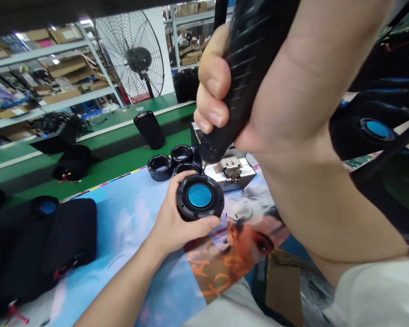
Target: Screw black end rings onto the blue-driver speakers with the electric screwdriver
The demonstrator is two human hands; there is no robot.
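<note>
My left hand (172, 227) grips a round black speaker end piece (183, 204) with a shiny blue disc in its centre, fingers and thumb around its rim. Above it, my right hand (286, 109) is wrapped round a thick black electric screwdriver (248, 68), which points down. The thin bit of the screwdriver reaches the far rim of the end piece; whether it sits in a screw I cannot tell. Just beyond are several black plastic rings (159, 167). A silver metal box (240, 179) with a small mechanism on top stands behind the end piece, partly hidden by the screwdriver.
A printed poster sheet (122, 236) covers the work surface. Black fabric-covered speaker bodies (78, 227) lie at left. One black cylinder (149, 129) stands on the green bench (119, 159). More speakers (378, 129) are at right, and a cardboard box (282, 286) is below.
</note>
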